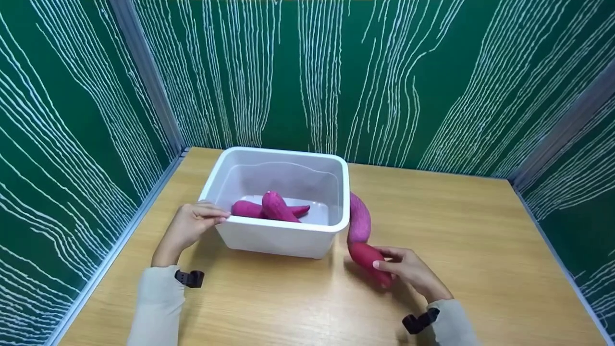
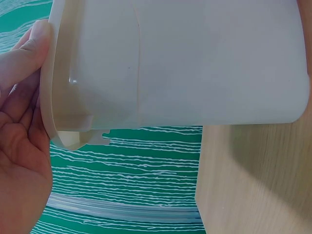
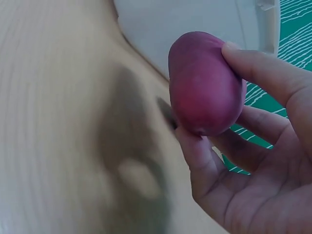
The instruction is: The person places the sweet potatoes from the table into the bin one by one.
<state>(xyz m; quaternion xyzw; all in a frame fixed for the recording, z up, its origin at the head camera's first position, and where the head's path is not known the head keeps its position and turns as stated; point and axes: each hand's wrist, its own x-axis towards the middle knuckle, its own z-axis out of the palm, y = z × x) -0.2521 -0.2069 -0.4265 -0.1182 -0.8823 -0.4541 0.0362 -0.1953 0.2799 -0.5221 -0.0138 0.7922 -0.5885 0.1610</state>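
The right hand (image 1: 412, 270) pinches a smooth, red, sweet-potato-shaped object (image 1: 365, 257) above the wood-grained tabletop (image 1: 456, 221), near a white rectangular plastic bin (image 1: 278, 243); the left hand (image 1: 189, 225) grips the bin's rim (image 1: 288, 225)

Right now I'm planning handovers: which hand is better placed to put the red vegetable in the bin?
Probably the right hand: it grips the red vegetable, while the left hand holds the bin's rim.

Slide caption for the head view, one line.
Left hand holds a white bin by its rim; right hand grips a red sweet potato beside it.
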